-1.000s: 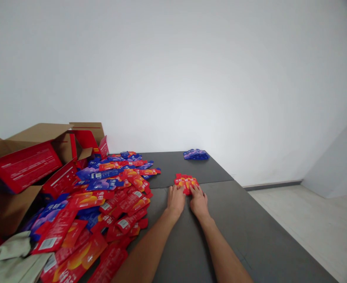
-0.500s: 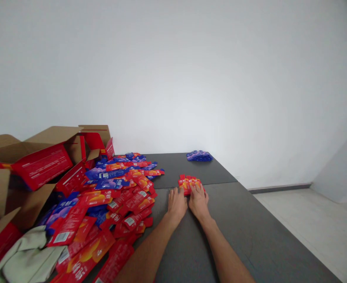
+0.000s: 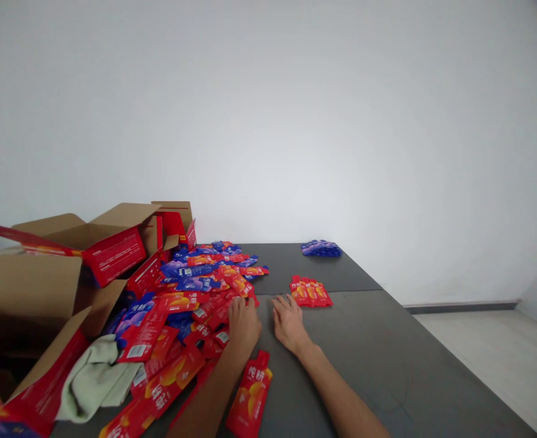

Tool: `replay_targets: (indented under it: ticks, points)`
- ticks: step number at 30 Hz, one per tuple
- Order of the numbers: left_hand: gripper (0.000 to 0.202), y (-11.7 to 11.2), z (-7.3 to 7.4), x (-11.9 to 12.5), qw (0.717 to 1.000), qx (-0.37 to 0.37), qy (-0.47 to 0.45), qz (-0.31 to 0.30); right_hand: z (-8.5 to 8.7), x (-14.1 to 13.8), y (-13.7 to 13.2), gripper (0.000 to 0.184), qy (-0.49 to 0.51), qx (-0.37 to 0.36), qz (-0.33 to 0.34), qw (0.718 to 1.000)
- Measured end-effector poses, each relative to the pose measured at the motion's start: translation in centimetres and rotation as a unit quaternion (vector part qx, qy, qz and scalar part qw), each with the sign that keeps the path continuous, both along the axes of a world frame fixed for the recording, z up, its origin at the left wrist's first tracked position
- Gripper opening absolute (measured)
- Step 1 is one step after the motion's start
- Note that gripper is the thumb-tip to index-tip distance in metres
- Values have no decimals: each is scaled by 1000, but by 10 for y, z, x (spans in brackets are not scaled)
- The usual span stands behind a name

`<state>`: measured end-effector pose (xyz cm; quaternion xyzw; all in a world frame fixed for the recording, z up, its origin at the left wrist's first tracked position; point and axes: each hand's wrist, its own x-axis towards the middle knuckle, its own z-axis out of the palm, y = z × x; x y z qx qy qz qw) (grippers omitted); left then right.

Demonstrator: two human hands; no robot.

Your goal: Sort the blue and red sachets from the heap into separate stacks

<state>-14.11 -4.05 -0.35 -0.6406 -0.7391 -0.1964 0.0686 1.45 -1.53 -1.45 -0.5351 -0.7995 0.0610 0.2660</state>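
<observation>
"What sort of place is this?"
"Seemingly a packing workroom: printed pouches (image 3: 177,301) and open cartons (image 3: 117,255) crowd the left side of the counter (image 3: 363,347)."
"And around it?"
"Plain white wall (image 3: 268,121) behind the counter, pale floor (image 3: 469,334) to its right."

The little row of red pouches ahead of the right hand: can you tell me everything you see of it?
The row of red pouches looks like four, made of smooth printed film, each overlapping its neighbour. White characters sit above orange, rounded shapes, and the narrow ends point toward the wall. It lies flat across the seam in the dark tabletop. The right hand is very near its left side; whether a fingertip touches it, I cannot tell.
</observation>
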Motion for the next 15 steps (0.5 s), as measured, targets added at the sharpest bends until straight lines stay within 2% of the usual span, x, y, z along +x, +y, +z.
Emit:
replay_targets:
  ticks: [4, 7, 12, 15]
  points:
    - [44, -13, 0, -20, 997, 30, 33, 66, 1, -20, -9, 41, 19, -11, 30, 999]
    - [43, -16, -1, -29, 996, 5, 23, 82, -4, -28, -13, 43, 41, -13, 43, 998]
    - [37, -13, 0, -33, 999, -43, -23, 21, -12, -29, -18, 47, 70, -1, 74, 995]
    - [42, -10, -1, -31, 996, -51, -66, -25, -13, -29, -19, 53, 87, 26, 103, 991]
